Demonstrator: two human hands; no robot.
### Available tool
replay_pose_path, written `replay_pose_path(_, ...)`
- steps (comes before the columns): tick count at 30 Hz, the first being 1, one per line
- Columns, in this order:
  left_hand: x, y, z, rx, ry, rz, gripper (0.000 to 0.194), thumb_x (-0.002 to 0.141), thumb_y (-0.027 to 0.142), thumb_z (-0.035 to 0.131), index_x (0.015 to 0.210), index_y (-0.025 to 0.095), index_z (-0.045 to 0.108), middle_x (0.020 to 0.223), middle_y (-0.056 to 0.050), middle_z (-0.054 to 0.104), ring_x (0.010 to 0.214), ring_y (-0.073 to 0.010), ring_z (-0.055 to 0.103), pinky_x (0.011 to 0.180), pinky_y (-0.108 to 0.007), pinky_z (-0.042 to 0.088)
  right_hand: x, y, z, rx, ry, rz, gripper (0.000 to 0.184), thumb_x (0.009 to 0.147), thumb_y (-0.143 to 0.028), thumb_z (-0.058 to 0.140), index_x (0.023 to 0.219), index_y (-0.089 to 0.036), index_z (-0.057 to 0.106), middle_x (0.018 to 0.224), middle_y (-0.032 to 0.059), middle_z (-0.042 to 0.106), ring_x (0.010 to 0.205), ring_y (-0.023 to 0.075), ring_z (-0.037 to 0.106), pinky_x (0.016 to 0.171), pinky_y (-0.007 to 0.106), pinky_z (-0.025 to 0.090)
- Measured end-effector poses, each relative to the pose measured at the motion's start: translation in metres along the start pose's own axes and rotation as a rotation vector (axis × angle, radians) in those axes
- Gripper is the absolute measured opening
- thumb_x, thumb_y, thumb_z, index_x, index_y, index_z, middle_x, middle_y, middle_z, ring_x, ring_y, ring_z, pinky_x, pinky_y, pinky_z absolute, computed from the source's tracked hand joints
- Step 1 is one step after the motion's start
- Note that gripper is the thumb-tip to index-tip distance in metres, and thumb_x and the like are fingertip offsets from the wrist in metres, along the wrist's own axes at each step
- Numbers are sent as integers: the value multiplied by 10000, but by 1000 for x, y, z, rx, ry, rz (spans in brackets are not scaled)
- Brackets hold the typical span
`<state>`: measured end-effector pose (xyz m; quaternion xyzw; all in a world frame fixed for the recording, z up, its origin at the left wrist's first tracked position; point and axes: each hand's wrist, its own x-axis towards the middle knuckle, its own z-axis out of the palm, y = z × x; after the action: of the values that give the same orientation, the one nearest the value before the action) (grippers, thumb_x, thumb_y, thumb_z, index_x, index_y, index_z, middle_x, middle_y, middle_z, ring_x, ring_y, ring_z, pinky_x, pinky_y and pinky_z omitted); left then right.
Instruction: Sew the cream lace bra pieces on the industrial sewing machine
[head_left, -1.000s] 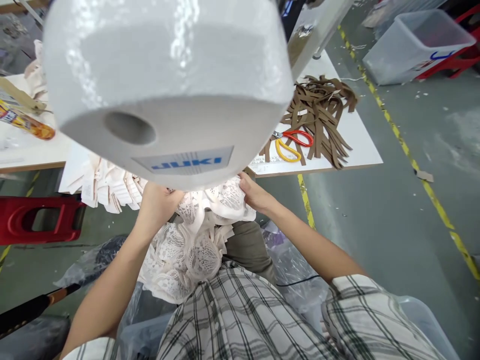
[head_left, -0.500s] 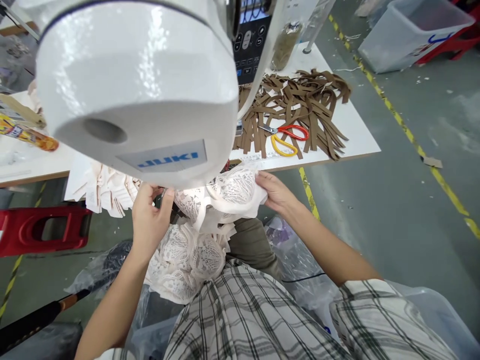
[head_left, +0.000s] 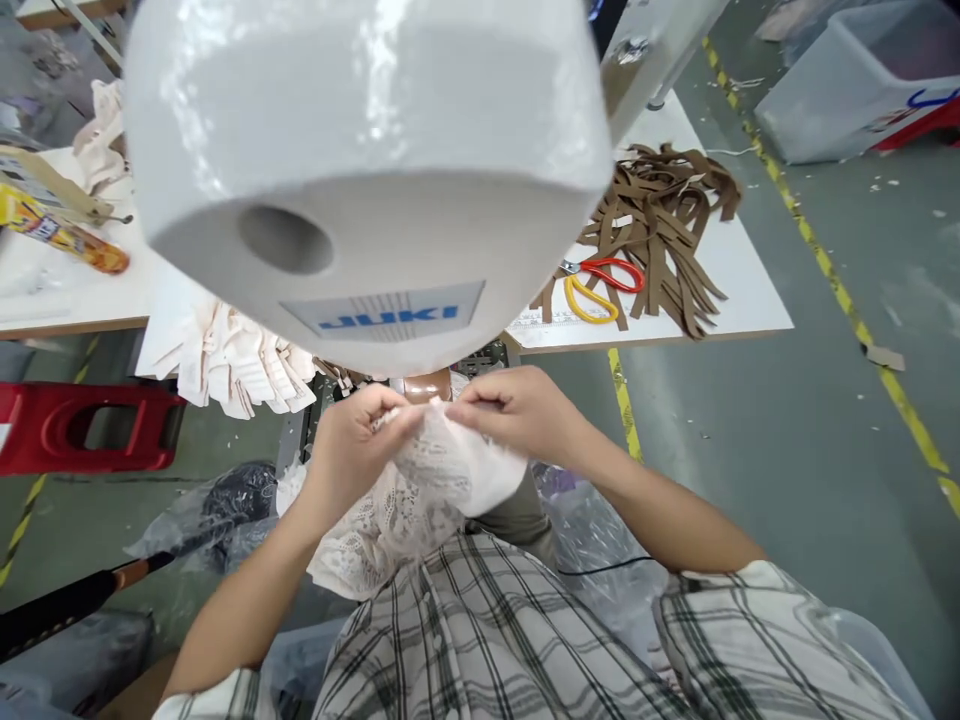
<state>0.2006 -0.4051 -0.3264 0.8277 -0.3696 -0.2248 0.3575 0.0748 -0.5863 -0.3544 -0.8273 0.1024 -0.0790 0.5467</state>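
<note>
Just below the head of a white sewing machine (head_left: 375, 220), both my hands pinch the upper edge of a white lace bra (head_left: 480, 465). My left hand (head_left: 356, 450) is closed on it from the left, thumb and fingers pressed together. From the right my right hand (head_left: 525, 410) grips the same edge, close to the left fingertips. The bra hangs down from the fingers, partly smeared by motion. Under it, a pile of lace bras (head_left: 367, 540) lies on my lap, partly covered by my left forearm. The machine's head hides the needle area.
Pale fabric strips (head_left: 240, 360) overhang the table at left. Brown straps (head_left: 667, 230) and red-and-yellow scissors (head_left: 600, 285) lie on the right tabletop (head_left: 750, 310). A red stool (head_left: 90, 425) stands at left, a translucent bin (head_left: 847, 90) on the floor far right.
My right hand has come inward to meet my left, and both have lifted the bra's edge off the machine toward me. The bra is now bunched and hanging. My head view has shifted.
</note>
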Motion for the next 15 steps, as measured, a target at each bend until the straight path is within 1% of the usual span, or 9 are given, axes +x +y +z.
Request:
replay_pose_path(1,6,-5,0,-7,82,-26,284,890,420,644,731,184,646,620,10,616,558,-117,521,495,-215,359,7,6,0,-25,44,36,370,892,-429,662,615,-185,634,560,-21,572,547,106,485,547,260,312)
replay_pose_path(2,12,-8,1,-6,140,-44,308,876,405,652,667,184,607,569,24,557,535,-110,473,489,-219,332,14,11,1,-29,66,67,426,878,-453,666,563,-181,574,525,-30,503,527,100,431,537,265,283)
replay_pose_path(3,17,-11,2,-4,174,-56,364,866,388,651,586,186,534,514,38,471,505,-99,408,476,-225,294,19,15,2,-15,74,90,459,868,-473,664,540,-180,530,514,-36,447,520,95,389,531,267,261)
replay_pose_path(5,26,-13,4,-11,194,-65,481,844,333,637,487,194,347,465,49,316,479,-84,297,462,-240,226,27,18,4,26,80,117,479,855,-494,657,535,-180,488,530,-38,390,533,94,348,531,267,239)
replay_pose_path(7,31,-14,5,-25,192,-58,498,816,269,614,478,199,255,464,46,259,480,-79,250,460,-250,193,32,18,4,43,91,120,475,840,-495,666,543,-181,467,555,-36,368,551,94,332,538,267,234)
replay_pose_path(11,35,-13,4,-56,208,-73,439,763,190,581,486,204,242,462,44,260,482,-83,249,460,-256,182,34,19,3,51,96,128,491,816,-524,687,558,-186,441,572,-36,350,567,96,315,541,264,236)
replay_pose_path(15,36,-11,2,-61,200,-54,430,766,190,587,510,205,242,471,47,267,498,-88,250,467,-253,202,35,22,3,50,101,134,523,802,-574,692,559,-190,434,568,-34,352,573,100,319,531,258,237)
